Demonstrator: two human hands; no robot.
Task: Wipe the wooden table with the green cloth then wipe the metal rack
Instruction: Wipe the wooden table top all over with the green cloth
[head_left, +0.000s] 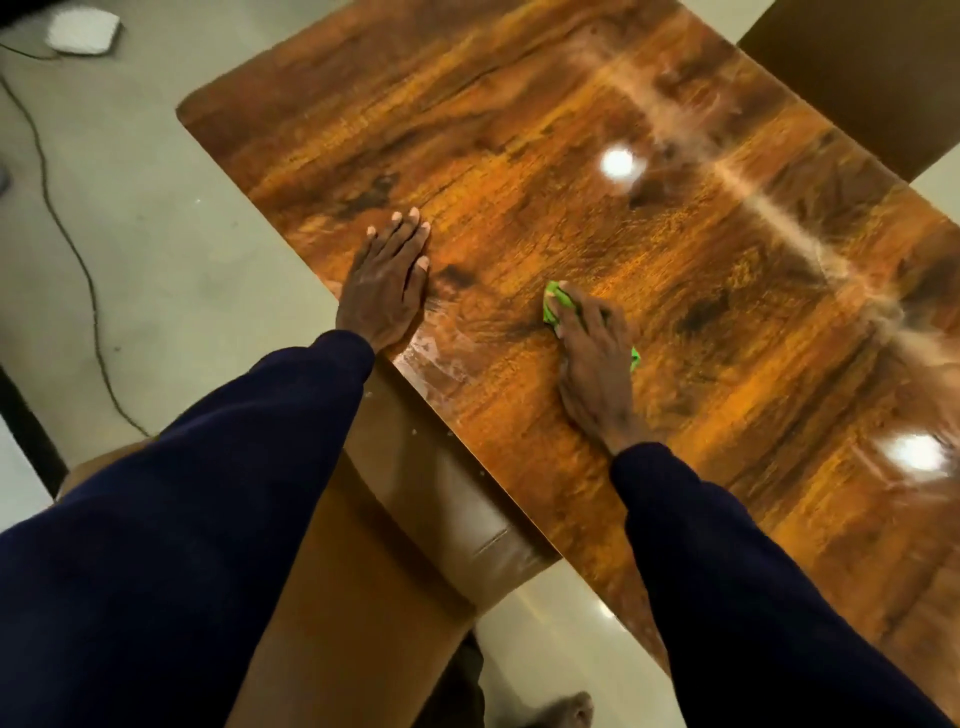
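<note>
The left hand (387, 283) lay flat on the wooden table (571, 130), fingers straight, holding nothing. The right hand (592, 353) pressed the green cloth (553, 306) onto the tabletop. Its fingers looked straight, I think, with the cloth mostly hidden underneath.

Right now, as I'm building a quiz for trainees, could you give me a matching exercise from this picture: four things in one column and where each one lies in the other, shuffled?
Things
1. left hand
2. green cloth
3. white object
4. cord

Places
A. trails across the floor, left of the wooden table
B. flat on the tabletop near its left edge, fingers straight
C. bunched on the tabletop under the right hand
D. on the floor at the far top left of the view

Pairs: 1-B, 2-C, 3-D, 4-A
</note>
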